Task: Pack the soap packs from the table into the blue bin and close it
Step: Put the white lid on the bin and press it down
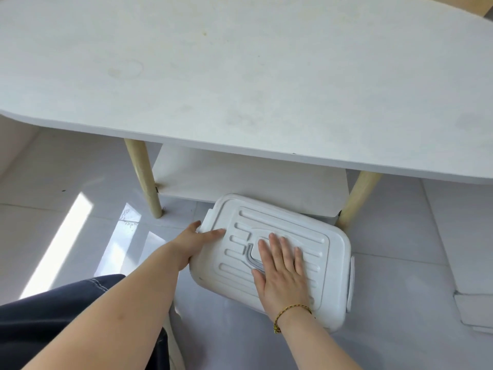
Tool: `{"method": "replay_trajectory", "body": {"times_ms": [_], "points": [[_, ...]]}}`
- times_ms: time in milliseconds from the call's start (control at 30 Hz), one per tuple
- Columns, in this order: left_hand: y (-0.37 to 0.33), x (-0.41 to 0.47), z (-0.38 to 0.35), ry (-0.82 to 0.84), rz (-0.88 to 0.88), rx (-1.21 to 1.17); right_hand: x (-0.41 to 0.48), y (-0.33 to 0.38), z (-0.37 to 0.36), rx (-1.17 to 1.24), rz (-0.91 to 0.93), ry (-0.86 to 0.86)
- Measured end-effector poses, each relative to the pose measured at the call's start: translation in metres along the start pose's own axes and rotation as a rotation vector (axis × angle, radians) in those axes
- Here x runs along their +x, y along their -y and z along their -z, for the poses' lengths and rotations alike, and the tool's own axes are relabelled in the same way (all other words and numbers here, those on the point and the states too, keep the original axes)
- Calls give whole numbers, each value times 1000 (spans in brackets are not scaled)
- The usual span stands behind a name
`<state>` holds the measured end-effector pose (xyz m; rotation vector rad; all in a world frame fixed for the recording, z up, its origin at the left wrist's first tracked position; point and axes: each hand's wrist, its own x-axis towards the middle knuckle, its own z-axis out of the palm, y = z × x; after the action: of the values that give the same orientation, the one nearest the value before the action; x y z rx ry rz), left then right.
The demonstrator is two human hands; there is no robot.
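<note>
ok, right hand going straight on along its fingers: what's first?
The right hand lies flat on the ribbed white plastic lid; likely its far rim first, then the table's white lower shelf; depth unclear.

A glossy pale-grey tiled floor (80, 169) carries a white oval-topped table (240, 76) with faint yellowish stains (125, 70), pale wooden legs (144, 180) and a white lower shelf (240, 177). A plastic bin (266, 217) with a white ribbed lid stands on the floor, just in front of the shelf.

Bright daylight; sun patches glare on floor (61, 244) at left; edges bowed
</note>
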<state>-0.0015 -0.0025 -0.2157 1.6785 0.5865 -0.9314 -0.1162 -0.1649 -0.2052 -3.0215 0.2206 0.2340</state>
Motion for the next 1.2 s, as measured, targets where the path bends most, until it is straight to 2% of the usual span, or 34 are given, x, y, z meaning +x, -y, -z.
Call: {"method": "replay_trajectory", "body": {"times_ms": [100, 267, 400, 533, 767, 867, 967, 1033, 1167, 1200], "points": [[-4, 3, 4, -32, -3, 34, 2, 1, -1, -15, -9, -22], [-5, -2, -13, -343, -190, 281, 0, 2, 2, -26, 3, 29], [7, -11, -25, -485, -319, 277, 0, 1, 3, -20, -3, 29], [8, -13, -22, -493, -381, 244, 4, -3, -5, 21, 57, 82], [9, -13, -29, -562, -414, 329, 3, -2, -5, -64, 35, -29], [17, -13, -32, -509, -428, 433, 3, -1, -5, -65, 46, -59], [21, -15, -32, -410, -364, 351, -3, -6, -3, -35, 65, -122], [20, -14, -29, -371, -344, 316, -10, -22, -4, 22, -60, -165], [21, -19, -32, -406, -375, 255, -34, -78, -9, 215, -637, -61], [23, -20, -33, -420, -385, 244, -36, -86, -11, 356, -721, -9]]}}
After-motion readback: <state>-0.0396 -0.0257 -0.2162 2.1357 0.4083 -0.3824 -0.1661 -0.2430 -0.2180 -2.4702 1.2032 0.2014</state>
